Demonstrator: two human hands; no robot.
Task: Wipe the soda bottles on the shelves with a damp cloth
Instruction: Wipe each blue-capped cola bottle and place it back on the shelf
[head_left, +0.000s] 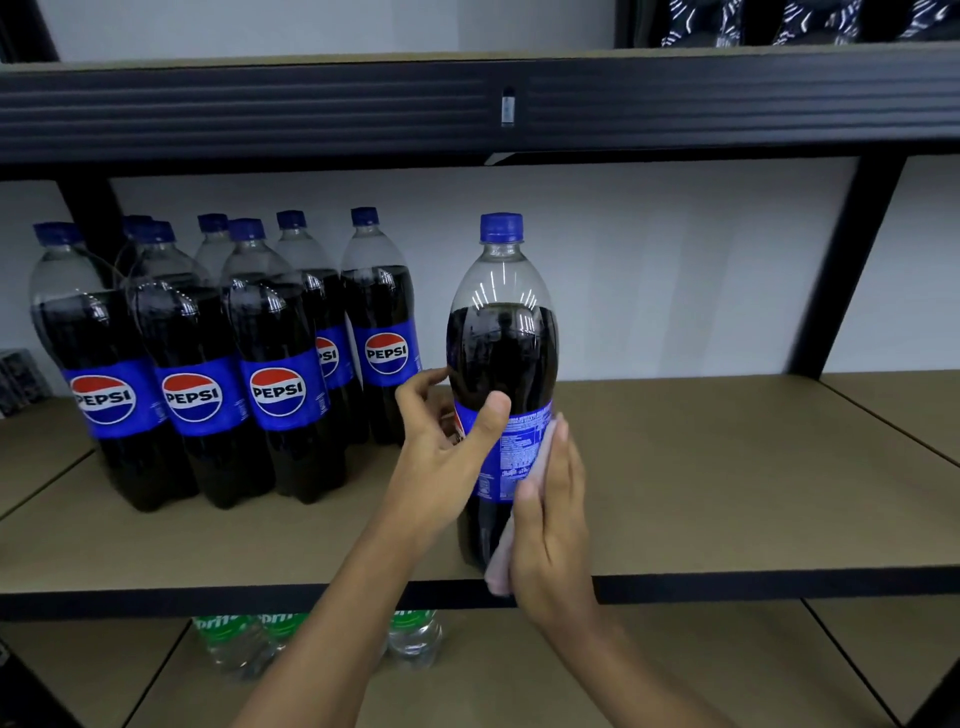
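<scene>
Fingers (421, 383) of my left hand (447, 441) curl round the upright Pepsi bottle (501, 338) at its label. Right hand (553, 512), fingers straight, presses a pale cloth (500, 564) against the bottle's right side. Bottle sits at the shelf (727, 493) front edge, apart from the other Pepsi bottles (234, 374) at the left.

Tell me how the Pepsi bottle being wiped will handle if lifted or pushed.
Probably heavy: the bottle is filled with dark soda to its shoulder. Likely tippy if pushed high, being tall and narrow near the shelf edge; the left hand grips it. Its smooth plastic may turn slippery where the right hand presses the cloth.
</scene>
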